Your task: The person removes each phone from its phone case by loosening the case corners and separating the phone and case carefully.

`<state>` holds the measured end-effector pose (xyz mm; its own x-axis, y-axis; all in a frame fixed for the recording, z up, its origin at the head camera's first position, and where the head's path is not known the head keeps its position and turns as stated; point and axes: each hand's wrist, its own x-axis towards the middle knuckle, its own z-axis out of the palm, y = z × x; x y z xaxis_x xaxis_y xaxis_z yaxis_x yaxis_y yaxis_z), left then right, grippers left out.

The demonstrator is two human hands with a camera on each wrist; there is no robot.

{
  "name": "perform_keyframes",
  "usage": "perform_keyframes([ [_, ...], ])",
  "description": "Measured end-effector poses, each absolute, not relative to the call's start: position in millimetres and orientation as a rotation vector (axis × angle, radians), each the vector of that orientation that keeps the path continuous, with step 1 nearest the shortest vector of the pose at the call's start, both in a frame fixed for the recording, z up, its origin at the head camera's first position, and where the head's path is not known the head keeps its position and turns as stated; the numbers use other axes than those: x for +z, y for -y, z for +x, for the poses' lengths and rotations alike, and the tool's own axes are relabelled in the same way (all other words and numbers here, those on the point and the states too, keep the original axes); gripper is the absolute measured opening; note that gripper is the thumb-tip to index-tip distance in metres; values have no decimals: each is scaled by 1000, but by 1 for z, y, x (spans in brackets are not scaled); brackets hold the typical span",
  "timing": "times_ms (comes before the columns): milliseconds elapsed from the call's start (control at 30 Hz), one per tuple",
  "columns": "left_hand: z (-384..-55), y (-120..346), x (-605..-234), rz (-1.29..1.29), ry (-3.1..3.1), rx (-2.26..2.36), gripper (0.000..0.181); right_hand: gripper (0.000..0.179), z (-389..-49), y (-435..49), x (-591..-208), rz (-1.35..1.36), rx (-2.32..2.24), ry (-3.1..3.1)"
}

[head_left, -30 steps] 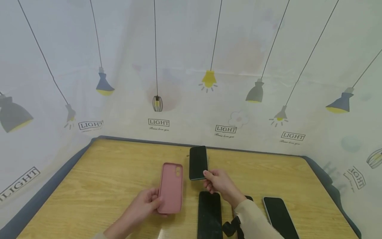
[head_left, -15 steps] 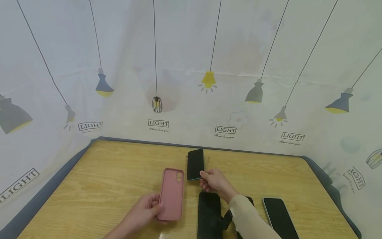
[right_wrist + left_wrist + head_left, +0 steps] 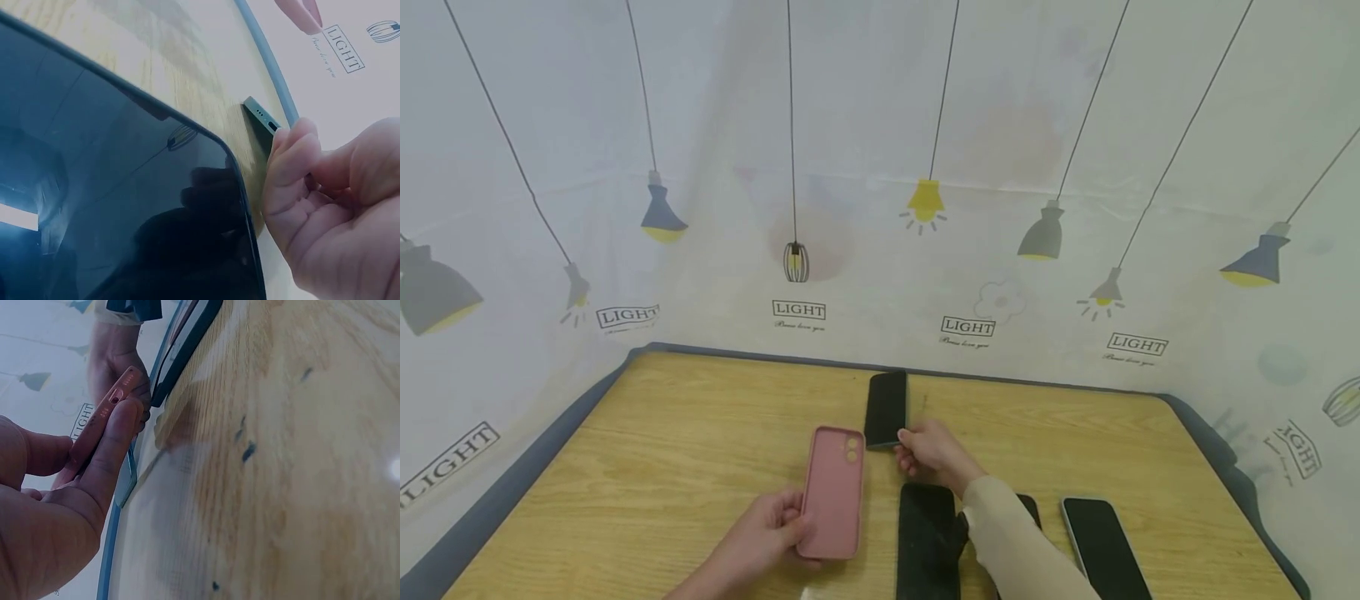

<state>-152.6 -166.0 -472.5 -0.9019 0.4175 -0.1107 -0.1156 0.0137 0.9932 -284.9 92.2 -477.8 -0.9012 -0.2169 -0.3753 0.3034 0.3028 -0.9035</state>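
My left hand (image 3: pixel 767 529) grips a pink phone case (image 3: pixel 833 492) by its lower left side, with the inner side and camera cutout facing me. In the left wrist view, the end of the case (image 3: pixel 103 422) shows a port opening between thumb and fingers. Toward the back of the table, my right hand (image 3: pixel 936 450) pinches a dark phone (image 3: pixel 886 408) at its lower right corner. That phone stands right of the case and farther back, its screen toward me. The right wrist view shows its greenish bottom edge (image 3: pixel 262 117) with a port and small holes at my fingertips.
A black phone (image 3: pixel 927 542) lies on the wooden table (image 3: pixel 662 450) in front of my right hand. Another phone (image 3: pixel 1027 507) is mostly hidden under the right sleeve (image 3: pixel 1018 533). Farther right lies a phone with a light frame (image 3: pixel 1105 546). A lamp-print curtain (image 3: pixel 865 167) surrounds the table.
The right hand has shifted left with the dark phone, bringing it nearer the case. The left hand has lowered the pink case slightly toward the front edge.
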Motion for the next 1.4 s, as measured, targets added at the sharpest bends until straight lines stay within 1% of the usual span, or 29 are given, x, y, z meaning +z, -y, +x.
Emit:
perform_keyframes([
  [100, -153, 166, -473, 290, -1916, 1941, 30, 23, -288, -90, -477, 64, -1578, -2200],
  [333, -152, 166, -473, 275, -1921, 1922, 31, 37, -294, -86, -477, 38, -1426, -2338],
  [533, -153, 166, -472, 264, -1899, 1911, 28, 43, -295, -82, -476, 5, -1334, -2430],
  [800, -154, 166, -469, 259, -1910, 1907, 31, 50, -303, -75, -479, 11, -1117, -2586],
  [1000, -155, 167, -468, 248, -1884, 1903, 35, 47, -304, -75, -478, 9, -1098, -2592],
  [1167, -155, 168, -469, 255, -1911, 1879, 32, 41, -300, -84, -470, -17, -1162, -2559],
  [1400, -154, 169, -473, 201, -1909, 1834, 29, 39, -292, -98, -455, -124, -1212, -2570],
])
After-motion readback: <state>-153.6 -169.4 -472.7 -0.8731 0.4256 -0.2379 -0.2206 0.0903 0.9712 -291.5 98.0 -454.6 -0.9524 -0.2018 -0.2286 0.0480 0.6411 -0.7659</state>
